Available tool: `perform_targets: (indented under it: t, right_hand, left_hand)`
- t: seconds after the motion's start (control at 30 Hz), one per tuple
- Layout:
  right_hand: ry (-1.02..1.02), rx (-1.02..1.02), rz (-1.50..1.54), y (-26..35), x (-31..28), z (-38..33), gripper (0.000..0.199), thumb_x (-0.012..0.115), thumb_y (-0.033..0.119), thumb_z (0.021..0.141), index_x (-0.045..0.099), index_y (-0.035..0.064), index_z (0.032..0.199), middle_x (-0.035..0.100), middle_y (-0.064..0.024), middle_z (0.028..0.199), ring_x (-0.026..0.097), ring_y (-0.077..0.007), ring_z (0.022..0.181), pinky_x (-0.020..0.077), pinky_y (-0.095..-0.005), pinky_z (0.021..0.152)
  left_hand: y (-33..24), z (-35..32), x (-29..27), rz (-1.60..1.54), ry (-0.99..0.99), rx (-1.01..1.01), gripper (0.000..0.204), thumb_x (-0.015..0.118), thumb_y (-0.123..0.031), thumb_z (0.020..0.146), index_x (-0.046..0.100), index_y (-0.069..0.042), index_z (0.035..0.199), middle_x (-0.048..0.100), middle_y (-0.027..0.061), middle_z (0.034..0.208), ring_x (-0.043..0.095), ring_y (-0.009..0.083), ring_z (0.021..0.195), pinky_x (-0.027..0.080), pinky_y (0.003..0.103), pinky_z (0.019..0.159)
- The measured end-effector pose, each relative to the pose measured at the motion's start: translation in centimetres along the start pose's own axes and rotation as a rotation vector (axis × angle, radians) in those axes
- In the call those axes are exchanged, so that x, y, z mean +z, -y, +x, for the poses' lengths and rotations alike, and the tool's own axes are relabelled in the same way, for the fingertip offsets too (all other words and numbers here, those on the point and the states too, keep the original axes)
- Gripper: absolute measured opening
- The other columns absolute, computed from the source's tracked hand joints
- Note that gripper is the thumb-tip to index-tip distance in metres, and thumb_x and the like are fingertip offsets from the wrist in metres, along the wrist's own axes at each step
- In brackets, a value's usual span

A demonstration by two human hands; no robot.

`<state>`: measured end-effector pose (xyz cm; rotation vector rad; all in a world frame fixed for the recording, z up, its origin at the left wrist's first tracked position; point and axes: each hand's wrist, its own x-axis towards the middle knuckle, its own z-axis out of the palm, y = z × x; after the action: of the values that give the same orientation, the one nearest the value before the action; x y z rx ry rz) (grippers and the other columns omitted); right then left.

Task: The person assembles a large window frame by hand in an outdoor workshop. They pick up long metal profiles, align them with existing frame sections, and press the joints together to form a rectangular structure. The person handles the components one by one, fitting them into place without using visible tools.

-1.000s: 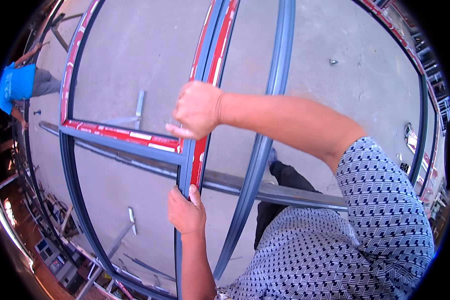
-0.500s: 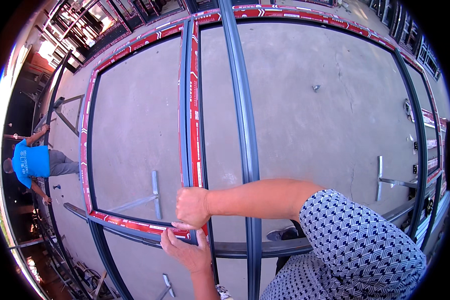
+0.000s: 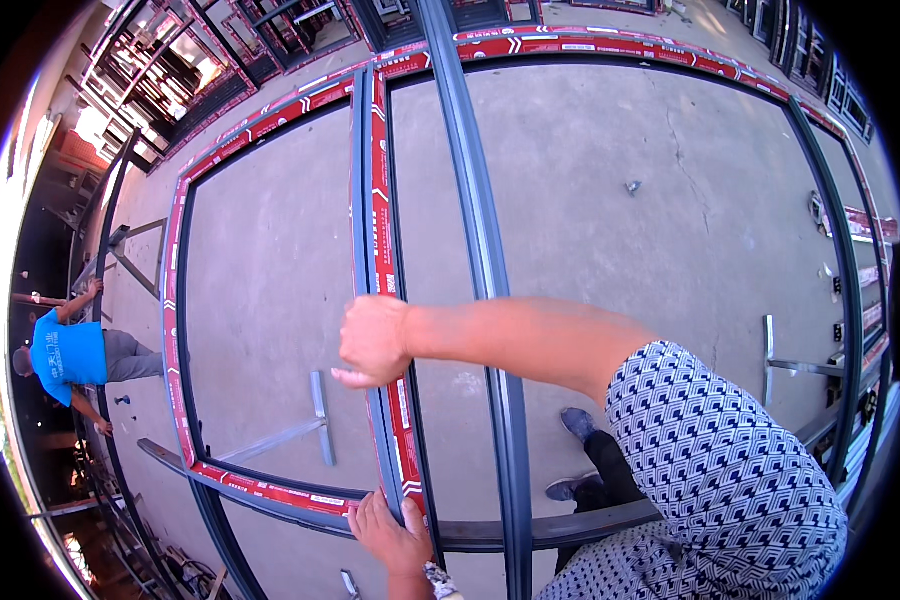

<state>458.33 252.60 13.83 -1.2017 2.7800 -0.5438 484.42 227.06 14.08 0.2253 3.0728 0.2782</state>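
Note:
My left hand (image 3: pixel 392 535) lies on the near corner of a rectangular metal frame (image 3: pixel 270 490) faced with red film. Its fingers are spread over the corner, with the thumb along the upright bar. Higher up, my right hand (image 3: pixel 375 340) is closed in a fist above the red-faced bar (image 3: pixel 382 200); nothing sticks out of it, and its palm side is hidden. It covers part of that bar, and whether it touches it I cannot tell. Beside the bar a long bare grey metal profile (image 3: pixel 478 210) runs the full length of the view, passing under my right forearm.
A larger red-filmed frame (image 3: pixel 610 46) spreads to the right, with a dark crossbar (image 3: pixel 830 230). Grey metal stands (image 3: pixel 322 420) rest on the concrete floor. A person in a blue shirt (image 3: pixel 68 346) holds a long dark bar at far left. More frames (image 3: pixel 300 25) stand at the back.
My right fist has lifted away from the frame's near corner, up along the bar. My left hand stays on the corner. The whole view has shifted slightly, and my shoes show more.

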Motion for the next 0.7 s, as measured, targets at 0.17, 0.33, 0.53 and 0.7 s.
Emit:
perform_targets:
  t: [0.17,0.33,0.53,0.7]
  right_hand:
    - [0.018,0.106,-0.106,-8.9,-3.4,1.2,0.066,0.043,0.052,0.104,0.077,0.0064,0.07,0.075,-0.0164,0.073,0.074,-0.0371,0.07,0.0604,-0.0497,0.073]
    - [0.001,0.084,-0.105,-10.1,-3.4,2.0,0.065,0.043,0.052,0.104,0.077,0.0068,0.071,0.076,-0.0161,0.074,0.074,-0.0358,0.07,0.0598,-0.0486,0.072]
    - [0.039,0.115,-0.084,-9.7,-4.0,1.5,0.064,0.042,0.052,0.105,0.08,0.0086,0.075,0.077,-0.0136,0.077,0.075,-0.0335,0.075,0.0607,-0.0472,0.075]
    - [0.04,0.11,-0.097,-9.6,-4.3,1.3,0.065,0.041,0.053,0.105,0.081,0.009,0.078,0.078,-0.0129,0.08,0.075,-0.0338,0.079,0.0611,-0.0478,0.078]
  left_hand:
    - [-0.4,0.6,0.0,0.017,0.013,0.015,0.05,0.055,-0.04,0.106,0.065,0.005,0.128,0.071,0.0195,0.121,0.064,0.0356,0.122,0.032,0.056,0.123]
    - [-1.1,0.4,-0.9,0.007,0.051,-0.015,0.053,0.058,-0.041,0.106,0.063,0.006,0.131,0.07,0.0203,0.121,0.063,0.0375,0.122,0.034,0.055,0.121]
    - [-1.3,1.2,-1.9,0.127,0.207,-0.022,0.063,0.06,-0.036,0.105,0.055,0.011,0.146,0.057,0.0417,0.142,0.052,0.0582,0.134,0.039,0.061,0.118]
    - [-1.9,1.6,-2.0,0.072,0.168,-0.042,0.058,0.062,-0.037,0.104,0.06,0.009,0.138,0.065,0.0375,0.128,0.059,0.0564,0.12,0.045,0.06,0.107]
